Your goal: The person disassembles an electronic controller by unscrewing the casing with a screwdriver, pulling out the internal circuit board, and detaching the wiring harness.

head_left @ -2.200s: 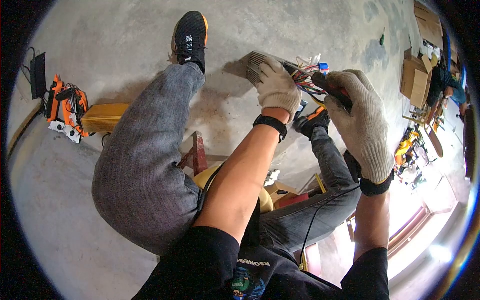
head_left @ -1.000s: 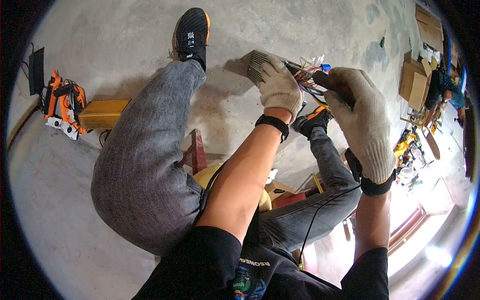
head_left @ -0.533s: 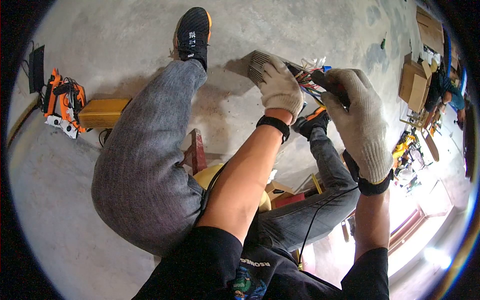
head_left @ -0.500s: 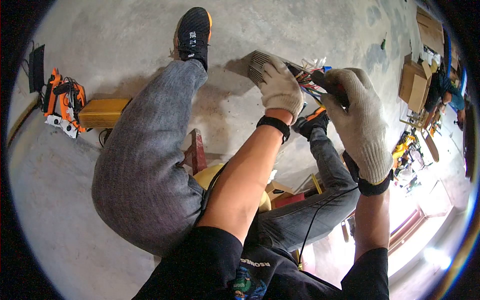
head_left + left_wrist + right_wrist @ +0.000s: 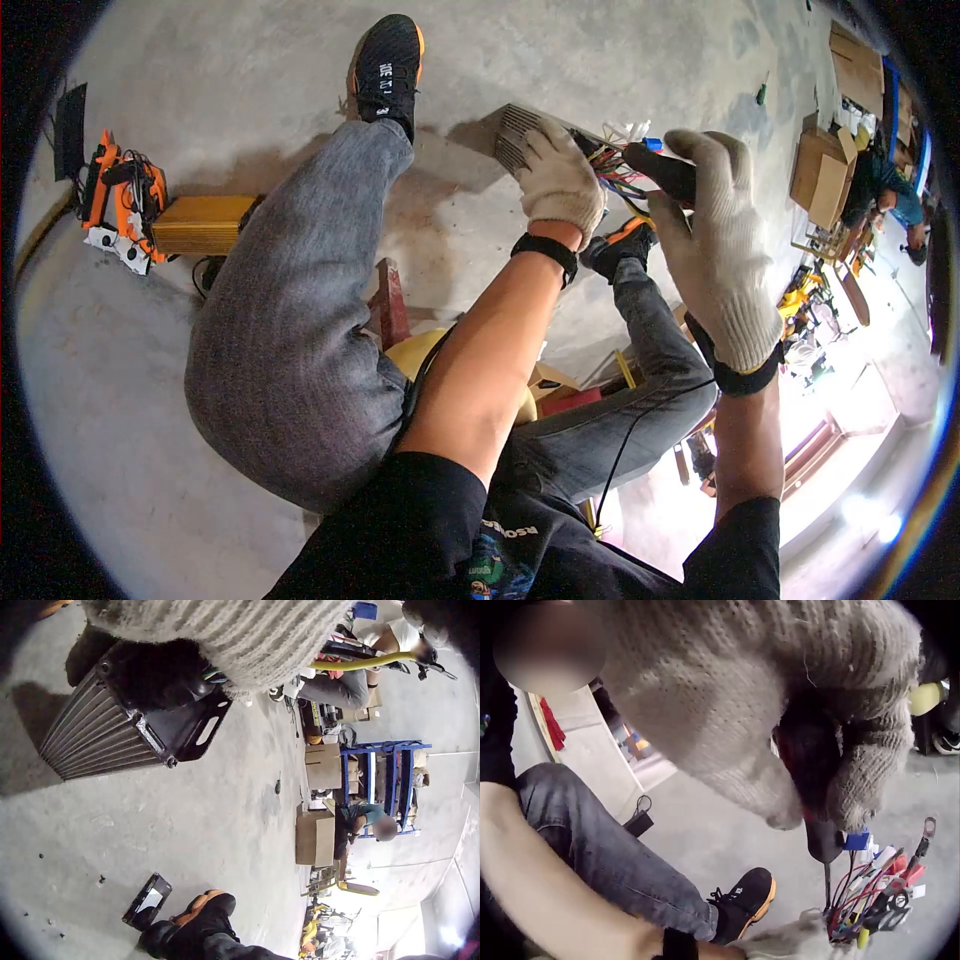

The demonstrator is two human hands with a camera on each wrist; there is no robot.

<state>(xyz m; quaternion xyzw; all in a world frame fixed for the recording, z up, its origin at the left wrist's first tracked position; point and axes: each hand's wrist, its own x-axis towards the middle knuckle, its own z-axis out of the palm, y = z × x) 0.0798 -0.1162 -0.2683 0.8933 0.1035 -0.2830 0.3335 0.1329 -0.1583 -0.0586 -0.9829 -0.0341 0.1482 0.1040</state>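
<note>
My gloved left hand holds a finned metal case above the floor. In the left wrist view the case shows its ribbed side and a dark slotted end plate, with the glove covering its upper part. A bundle of coloured wires with white, red and blue connectors comes out of the end nearest my right hand. Thumb and fingers of my gloved right hand pinch the dark handle of a screwdriver. Its thin shaft points down into the wires, where the tip is hidden.
A yellow finned box and orange equipment lie on the floor at the left. Cardboard boxes stand at the far right near another person. A flat dark object lies by my shoe.
My right fingers have straightened and spread, showing more of the screwdriver handle between them and the thumb. My left hand and the case have stayed nearly in place.
</note>
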